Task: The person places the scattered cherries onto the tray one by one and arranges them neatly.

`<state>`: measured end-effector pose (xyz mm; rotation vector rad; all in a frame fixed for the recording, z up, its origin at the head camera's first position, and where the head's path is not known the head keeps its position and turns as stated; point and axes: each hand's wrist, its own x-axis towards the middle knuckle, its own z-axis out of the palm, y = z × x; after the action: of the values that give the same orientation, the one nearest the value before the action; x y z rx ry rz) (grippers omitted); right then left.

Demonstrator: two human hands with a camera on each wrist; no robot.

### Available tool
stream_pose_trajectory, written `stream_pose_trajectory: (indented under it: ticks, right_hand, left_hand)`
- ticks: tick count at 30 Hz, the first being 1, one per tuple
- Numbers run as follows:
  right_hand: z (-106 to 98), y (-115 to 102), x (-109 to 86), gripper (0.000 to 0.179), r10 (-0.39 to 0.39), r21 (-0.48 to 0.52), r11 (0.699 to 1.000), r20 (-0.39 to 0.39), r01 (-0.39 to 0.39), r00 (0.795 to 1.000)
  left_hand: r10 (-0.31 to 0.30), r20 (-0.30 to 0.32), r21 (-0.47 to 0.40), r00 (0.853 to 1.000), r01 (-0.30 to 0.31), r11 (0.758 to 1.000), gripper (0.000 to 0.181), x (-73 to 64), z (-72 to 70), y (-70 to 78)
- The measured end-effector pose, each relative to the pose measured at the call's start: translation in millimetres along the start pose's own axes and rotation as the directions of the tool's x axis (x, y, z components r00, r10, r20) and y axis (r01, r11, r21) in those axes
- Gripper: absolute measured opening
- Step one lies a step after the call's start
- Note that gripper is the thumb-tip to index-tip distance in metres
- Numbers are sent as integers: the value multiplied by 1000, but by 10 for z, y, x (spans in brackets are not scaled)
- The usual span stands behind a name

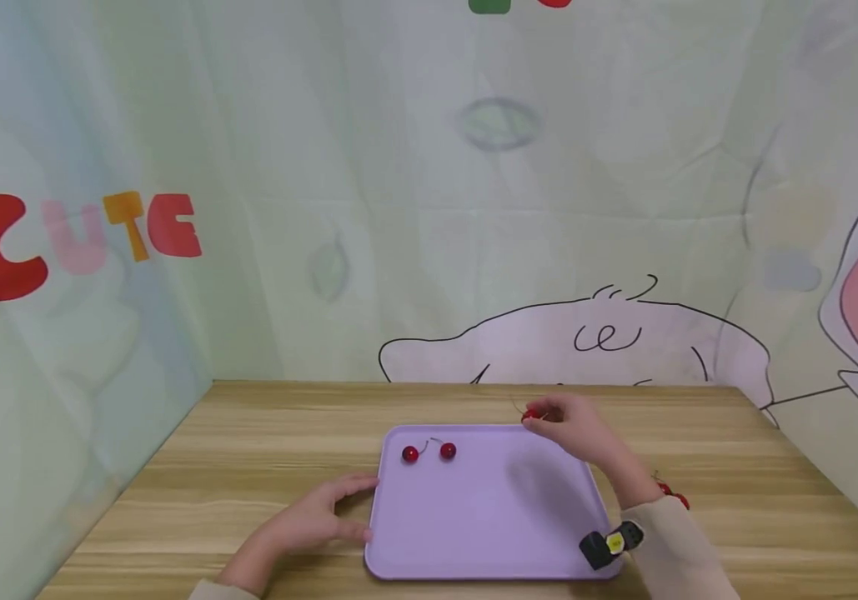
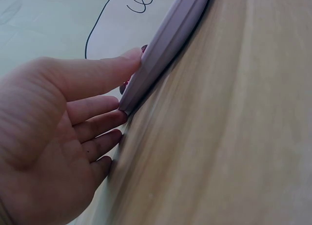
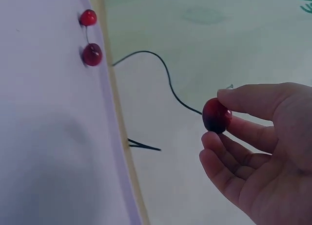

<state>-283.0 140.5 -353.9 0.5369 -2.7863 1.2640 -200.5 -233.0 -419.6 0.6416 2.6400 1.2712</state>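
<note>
My right hand [image 1: 577, 429] is raised over the far right part of a lilac tray [image 1: 474, 521]. Between thumb and fingers it pinches a dark red cherry [image 3: 216, 116], whose thin stem pokes out. Two more cherries, one at the left [image 1: 409, 454] and one beside it [image 1: 448, 451], lie near the tray's far left corner, stems pointing toward each other. At the tray's left side my left hand [image 1: 312, 517] rests with fingers extended. In the left wrist view its thumb and fingertips touch the tray's rim [image 2: 161, 45], and nothing is gripped.
Beyond the tray's right side, partly behind the right forearm, more red cherries [image 1: 674, 495] lie on the wooden table [image 1: 286, 442]. A black device [image 1: 612, 543] is strapped to the right wrist. Printed curtains [image 1: 398, 208] hang behind the table and along both sides.
</note>
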Motion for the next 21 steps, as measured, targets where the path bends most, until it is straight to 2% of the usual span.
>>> stream_pose_trajectory:
  ticks: [9,21]
  right_hand:
    - [366,-50,155,18,54,23,998,-18,-54,998]
    - [674,-34,248,16,92,35,995,6,-92,996]
  left_hand:
    - [5,-3,12,1000,-5,1000,72,6,1,9]
    - [-2,-7,-12,1000,1,1000,72,-4,8,-5]
